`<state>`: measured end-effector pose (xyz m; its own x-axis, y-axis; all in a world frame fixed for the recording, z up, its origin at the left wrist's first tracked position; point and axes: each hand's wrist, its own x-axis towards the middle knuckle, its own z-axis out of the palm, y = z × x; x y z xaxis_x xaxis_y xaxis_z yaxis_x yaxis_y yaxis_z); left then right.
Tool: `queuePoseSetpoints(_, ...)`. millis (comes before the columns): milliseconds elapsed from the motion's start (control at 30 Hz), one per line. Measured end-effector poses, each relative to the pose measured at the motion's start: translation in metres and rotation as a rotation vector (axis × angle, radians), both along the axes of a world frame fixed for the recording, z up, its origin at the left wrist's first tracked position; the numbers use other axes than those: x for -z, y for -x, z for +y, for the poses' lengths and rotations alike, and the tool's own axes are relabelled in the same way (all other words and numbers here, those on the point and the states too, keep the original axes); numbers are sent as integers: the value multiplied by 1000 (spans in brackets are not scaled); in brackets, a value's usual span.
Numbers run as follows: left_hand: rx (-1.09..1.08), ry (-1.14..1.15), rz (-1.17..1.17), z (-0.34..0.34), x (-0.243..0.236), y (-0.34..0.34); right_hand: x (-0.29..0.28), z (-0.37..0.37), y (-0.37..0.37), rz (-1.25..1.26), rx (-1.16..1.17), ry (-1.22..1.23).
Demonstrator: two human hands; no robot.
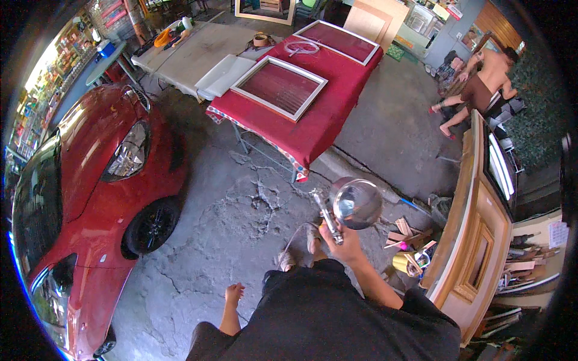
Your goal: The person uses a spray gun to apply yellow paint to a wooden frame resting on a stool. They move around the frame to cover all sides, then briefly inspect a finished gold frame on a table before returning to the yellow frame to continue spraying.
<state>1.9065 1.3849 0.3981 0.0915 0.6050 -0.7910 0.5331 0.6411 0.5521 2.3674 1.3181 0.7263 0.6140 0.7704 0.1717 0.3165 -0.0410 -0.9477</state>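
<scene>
A metal spray gun (327,218) with a shiny round silver cup (357,204) is gripped in my right hand (341,242), out in front of my body. The gun's slim chrome part tilts up and to the left, and the cup sits at its right. My left hand (234,293) hangs low at my left side with its fingers loosely bent and slightly apart. Nothing shows in it. Ahead stands a table under a red cloth (325,129). On the cloth lie a white-framed mesh screen (280,88), a second framed screen (340,41) and a coiled clear tube (301,47).
A red car (90,180) takes up the left side. Wooden doors (475,240) lean on the right, beside a yellow bucket (409,263) and wood scraps (404,233). A pale worktable (205,51) stands behind. Another person (490,78) bends at the far right. The concrete floor (235,198) is cracked.
</scene>
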Motion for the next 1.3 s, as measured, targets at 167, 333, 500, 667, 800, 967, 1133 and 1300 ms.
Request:
queuePoseSetpoints(167,-38,-76,65,-24,-24,-28,-1,46,-26,-9,-138,43)
queuePoseSetpoints(333,52,-185,391,-28,-49,-55,-14,72,-65,104,-331,11)
queuePoseSetpoints(500,-30,-465,221,-31,-45,-95,-4,109,-87,-121,-375,-69)
queuePoseSetpoints(667,-129,-312,462,-35,-52,-112,-4,122,-108,-73,-542,98)
queuePoseSetpoints(800,-139,-619,317,-61,-54,-139,-9,149,-112,60,-581,65)
queuePoseSetpoints(967,-284,-299,500,-117,-75,-138,-10,175,-112,-153,-772,-33)
queuePoseSetpoints(1133,-417,-81,528,-142,-65,-140,-14,204,-65,-75,-828,-1)
queuePoseSetpoints(1300,-660,-54,201,-151,-49,-137,-28,229,-9,-59,-947,-98)
